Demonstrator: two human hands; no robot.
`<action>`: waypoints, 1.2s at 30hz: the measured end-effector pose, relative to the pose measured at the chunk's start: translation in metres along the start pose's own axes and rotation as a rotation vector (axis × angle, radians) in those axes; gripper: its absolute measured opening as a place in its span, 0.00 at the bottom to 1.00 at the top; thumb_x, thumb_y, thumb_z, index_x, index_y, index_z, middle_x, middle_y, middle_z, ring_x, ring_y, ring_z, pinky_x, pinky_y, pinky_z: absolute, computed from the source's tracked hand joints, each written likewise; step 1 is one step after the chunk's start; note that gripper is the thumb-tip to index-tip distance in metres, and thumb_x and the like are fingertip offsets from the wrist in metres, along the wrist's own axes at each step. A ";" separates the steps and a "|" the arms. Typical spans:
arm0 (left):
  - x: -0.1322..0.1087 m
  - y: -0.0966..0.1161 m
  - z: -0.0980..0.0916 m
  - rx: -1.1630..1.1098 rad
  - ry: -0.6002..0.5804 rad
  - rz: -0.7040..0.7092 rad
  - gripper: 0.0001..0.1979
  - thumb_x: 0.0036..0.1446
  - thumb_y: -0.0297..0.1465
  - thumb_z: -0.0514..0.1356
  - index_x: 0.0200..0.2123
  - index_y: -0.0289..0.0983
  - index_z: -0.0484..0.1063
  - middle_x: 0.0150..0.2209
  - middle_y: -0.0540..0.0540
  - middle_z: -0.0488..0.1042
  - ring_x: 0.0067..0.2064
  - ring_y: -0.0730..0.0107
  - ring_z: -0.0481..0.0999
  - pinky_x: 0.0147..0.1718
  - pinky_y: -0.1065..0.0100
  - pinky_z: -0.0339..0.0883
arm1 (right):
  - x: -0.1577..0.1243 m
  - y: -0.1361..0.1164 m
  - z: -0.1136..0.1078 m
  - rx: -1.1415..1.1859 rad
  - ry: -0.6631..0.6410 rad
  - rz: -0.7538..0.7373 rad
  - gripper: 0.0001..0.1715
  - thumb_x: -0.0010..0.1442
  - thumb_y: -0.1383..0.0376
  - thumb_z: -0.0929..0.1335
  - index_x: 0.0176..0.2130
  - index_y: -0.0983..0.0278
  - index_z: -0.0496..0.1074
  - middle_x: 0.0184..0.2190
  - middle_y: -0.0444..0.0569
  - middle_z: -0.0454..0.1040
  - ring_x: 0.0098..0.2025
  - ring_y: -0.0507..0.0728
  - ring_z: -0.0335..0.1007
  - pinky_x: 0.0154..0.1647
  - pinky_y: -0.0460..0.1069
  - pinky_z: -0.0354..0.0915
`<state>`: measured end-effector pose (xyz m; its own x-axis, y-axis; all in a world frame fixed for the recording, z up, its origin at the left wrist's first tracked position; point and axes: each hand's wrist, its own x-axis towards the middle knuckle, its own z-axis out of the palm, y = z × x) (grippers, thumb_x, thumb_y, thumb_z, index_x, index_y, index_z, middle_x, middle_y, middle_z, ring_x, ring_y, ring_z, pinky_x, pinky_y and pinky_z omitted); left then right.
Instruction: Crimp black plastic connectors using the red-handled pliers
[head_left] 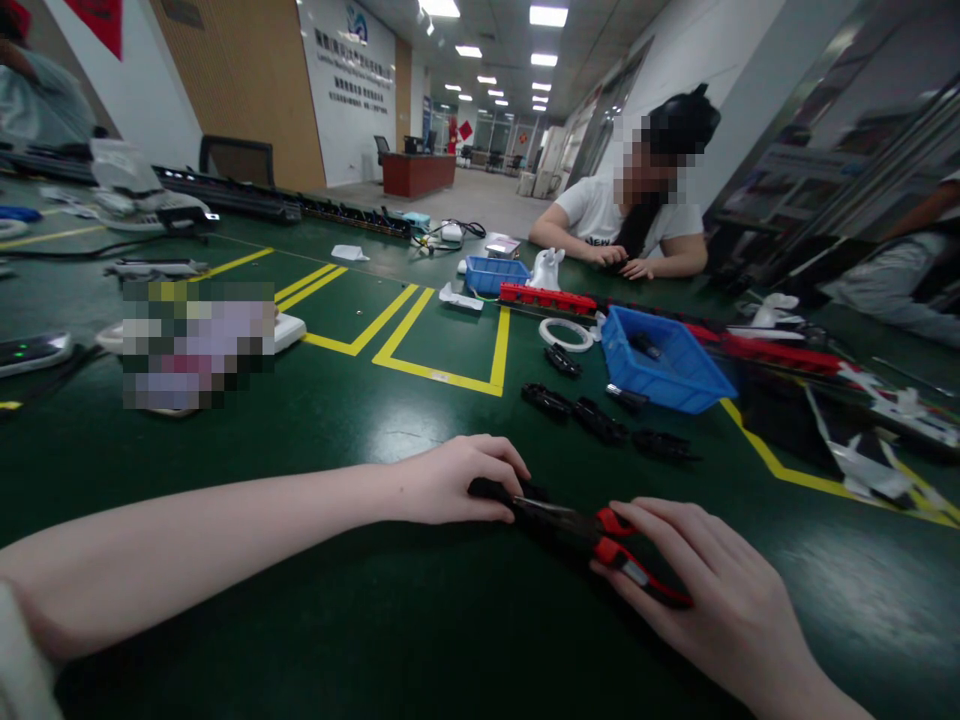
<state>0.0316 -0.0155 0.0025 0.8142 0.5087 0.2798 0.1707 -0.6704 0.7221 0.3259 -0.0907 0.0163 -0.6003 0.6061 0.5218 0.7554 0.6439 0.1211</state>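
Observation:
Needle-nose pliers (630,562) with red and black handles are gripped in my right hand (720,590). Their slim metal jaws point left and reach a small black part (489,488). Bent fingers of my left hand (457,480) hold that black part down near the green table top. Whether the jaws are clamped on it or only touch it, I cannot tell. Just beyond both hands lie several similar black plastic pieces (598,420). A blue bin (664,365) stands behind them with a dark item inside.
A white ring (565,335) and a smaller blue tray (496,273) sit farther back. Yellow tape (439,377) marks rectangles on the table (337,590). A red strip (547,299) runs across behind the bin. Opposite sits another person (637,200). A partly blurred device (202,350) lies left.

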 end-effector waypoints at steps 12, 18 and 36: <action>0.000 0.000 0.000 -0.006 -0.017 -0.037 0.06 0.59 0.29 0.65 0.40 0.35 0.77 0.52 0.41 0.72 0.52 0.62 0.74 0.51 0.60 0.68 | -0.002 0.002 0.005 0.110 -0.064 0.089 0.22 0.59 0.53 0.69 0.50 0.61 0.71 0.42 0.53 0.77 0.40 0.58 0.76 0.37 0.51 0.72; 0.001 0.000 0.000 -0.013 -0.017 -0.028 0.06 0.58 0.28 0.65 0.39 0.34 0.76 0.52 0.41 0.72 0.52 0.63 0.74 0.51 0.62 0.69 | 0.000 0.001 0.003 0.117 -0.082 0.077 0.22 0.58 0.54 0.70 0.49 0.62 0.71 0.42 0.53 0.77 0.39 0.58 0.76 0.36 0.51 0.73; -0.002 0.001 0.003 0.151 0.023 0.011 0.11 0.60 0.29 0.64 0.46 0.35 0.75 0.54 0.39 0.73 0.53 0.61 0.75 0.50 0.61 0.71 | -0.004 -0.012 0.009 0.357 -0.177 0.371 0.19 0.62 0.50 0.66 0.48 0.57 0.71 0.42 0.49 0.76 0.40 0.58 0.76 0.39 0.52 0.73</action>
<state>0.0319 -0.0189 0.0005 0.8040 0.5120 0.3024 0.2453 -0.7488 0.6158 0.3171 -0.0965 0.0051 -0.3688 0.8721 0.3215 0.8071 0.4720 -0.3546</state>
